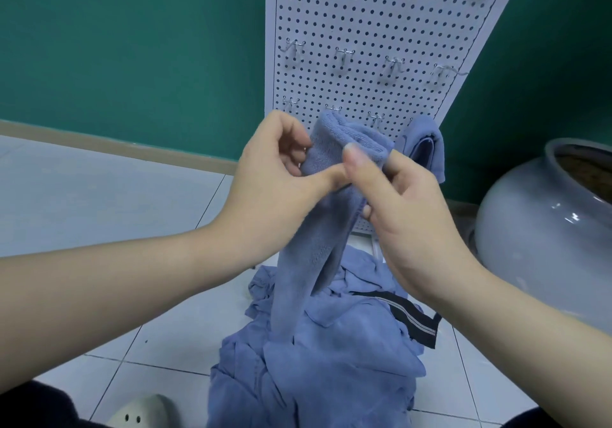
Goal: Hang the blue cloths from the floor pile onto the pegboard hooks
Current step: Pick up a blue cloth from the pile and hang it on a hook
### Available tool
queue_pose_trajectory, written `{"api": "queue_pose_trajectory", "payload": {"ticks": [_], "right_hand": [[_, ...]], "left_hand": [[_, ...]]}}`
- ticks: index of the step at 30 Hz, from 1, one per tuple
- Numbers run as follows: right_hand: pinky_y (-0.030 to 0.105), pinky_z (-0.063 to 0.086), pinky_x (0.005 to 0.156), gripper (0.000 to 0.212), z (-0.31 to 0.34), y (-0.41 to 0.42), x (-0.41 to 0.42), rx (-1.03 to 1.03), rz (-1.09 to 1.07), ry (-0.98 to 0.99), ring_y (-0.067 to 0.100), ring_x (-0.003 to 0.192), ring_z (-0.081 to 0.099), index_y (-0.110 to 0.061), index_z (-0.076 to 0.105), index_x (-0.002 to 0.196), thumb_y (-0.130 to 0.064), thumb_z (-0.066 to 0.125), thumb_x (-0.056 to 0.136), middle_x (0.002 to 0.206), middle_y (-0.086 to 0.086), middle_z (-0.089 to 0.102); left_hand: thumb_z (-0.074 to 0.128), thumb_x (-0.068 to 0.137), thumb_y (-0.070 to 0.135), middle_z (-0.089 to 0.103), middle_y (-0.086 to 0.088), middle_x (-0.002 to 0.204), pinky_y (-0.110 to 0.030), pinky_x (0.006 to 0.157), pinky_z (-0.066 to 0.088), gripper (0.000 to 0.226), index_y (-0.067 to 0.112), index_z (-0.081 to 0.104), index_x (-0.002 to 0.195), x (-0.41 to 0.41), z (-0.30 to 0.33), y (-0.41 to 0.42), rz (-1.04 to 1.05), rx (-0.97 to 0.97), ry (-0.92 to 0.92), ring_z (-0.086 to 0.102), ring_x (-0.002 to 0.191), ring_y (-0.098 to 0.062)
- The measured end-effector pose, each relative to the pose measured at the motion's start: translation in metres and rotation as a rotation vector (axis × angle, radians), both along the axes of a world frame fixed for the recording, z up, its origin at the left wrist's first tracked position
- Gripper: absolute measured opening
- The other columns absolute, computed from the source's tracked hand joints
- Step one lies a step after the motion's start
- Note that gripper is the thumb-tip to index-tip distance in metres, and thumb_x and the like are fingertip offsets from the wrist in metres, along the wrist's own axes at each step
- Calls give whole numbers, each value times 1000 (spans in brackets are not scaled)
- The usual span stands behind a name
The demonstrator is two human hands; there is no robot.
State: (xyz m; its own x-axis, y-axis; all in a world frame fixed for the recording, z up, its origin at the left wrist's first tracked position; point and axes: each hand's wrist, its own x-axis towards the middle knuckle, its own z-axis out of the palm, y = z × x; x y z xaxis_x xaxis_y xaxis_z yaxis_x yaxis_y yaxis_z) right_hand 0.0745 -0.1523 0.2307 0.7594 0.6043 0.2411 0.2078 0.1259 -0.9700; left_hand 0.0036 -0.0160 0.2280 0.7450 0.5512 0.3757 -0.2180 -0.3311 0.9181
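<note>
Two hands hold one blue terry cloth (pixel 334 169) in front of the pegboard (pixel 364 30): the left hand (pixel 275 176) pinches its folded top edge, the right hand (pixel 397 195) grips the fold beside it. Soft, light and limp (it droops toward the floor pile (pixel 318 345)), it likely needs holding near a corner to slip over a hook (pixel 376 119). Another cloth (pixel 425 143) already hangs.

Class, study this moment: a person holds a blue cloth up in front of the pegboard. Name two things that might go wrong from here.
1. The held cloth is bunched thick between the left hand and right hand, so it may slip off a thin hook.
2. Its tail trails down into the floor pile and might drag other cloths up when lifted.
</note>
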Motion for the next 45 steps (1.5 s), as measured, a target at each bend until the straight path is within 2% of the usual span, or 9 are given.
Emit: {"api": "queue_pose_trajectory", "payload": {"ticks": [4, 12, 17, 20, 26, 31, 36, 41, 45], "right_hand": [[46, 56, 101, 21, 6, -2, 0, 74, 5, 39, 24, 114, 71, -6, 71, 118, -15, 57, 105, 113, 9, 77], [50, 55, 99, 22, 32, -5, 4, 192, 98, 138, 24, 101, 68, -7, 66, 113, -18, 48, 107, 105, 10, 72], [36, 59, 89, 20, 50, -10, 10, 286, 131, 219, 18, 93, 69, -7, 63, 110, -18, 46, 109, 95, 4, 73], [36, 59, 90, 22, 62, -17, 21, 357, 125, 246, 19, 91, 71, -6, 62, 109, -19, 44, 110, 93, 5, 73], [39, 61, 82, 21, 68, -33, 50, 448, 72, 365, 21, 91, 74, -8, 63, 111, -21, 46, 110, 95, 7, 76], [45, 63, 84, 22, 63, -47, 72, 466, -80, 441, 22, 98, 75, -10, 63, 117, -25, 50, 108, 104, 8, 76], [47, 58, 98, 34, 51, -50, 76, 454, -118, 528, 27, 115, 71, -4, 60, 133, -25, 49, 109, 126, 15, 72], [37, 63, 77, 24, 46, -48, 71, 420, -58, 560, 21, 90, 77, -7, 63, 117, -25, 49, 109, 99, 10, 77], [36, 62, 73, 29, 40, -41, 72, 417, -58, 590, 22, 92, 77, -6, 62, 125, -26, 48, 109, 106, 11, 77]], "left_hand": [[90, 69, 41, 74, 8, 91, -26, 75, 59, 52, 13, 60, 102, 1, -2, -1, -132, -118, 140, 70, 80, -5], [80, 70, 31, 79, 5, 107, -27, 89, 59, 37, 20, 76, 105, -1, -20, -5, -440, -234, 246, 74, 102, -11], [83, 78, 16, 79, 12, 92, -14, 66, 54, 21, 22, 75, 96, -1, -28, -16, -445, -220, 301, 74, 84, -2], [92, 74, 24, 79, 10, 105, -28, 88, 56, 38, 22, 75, 108, -3, -41, -22, -465, -184, 417, 73, 102, -7], [82, 85, 9, 79, 4, 108, -32, 92, 58, 28, 17, 76, 111, -8, -74, -22, -536, -133, 634, 74, 105, -15], [73, 91, 1, 78, -15, 94, -26, 77, 56, 7, 0, 74, 98, -13, -101, -7, -618, -88, 828, 72, 81, -16], [84, 82, 12, 77, 1, 115, -40, 100, 56, 38, 15, 72, 118, -10, -111, 6, -669, -20, 919, 72, 110, -17], [89, 72, 19, 69, 14, 130, -19, 101, 48, 73, 29, 56, 136, 14, -78, -1, -649, -52, 716, 61, 125, -3], [87, 77, 13, 73, 2, 125, -28, 103, 52, 67, 20, 56, 136, 33, -51, -9, -543, -156, 530, 67, 118, -10]]}}
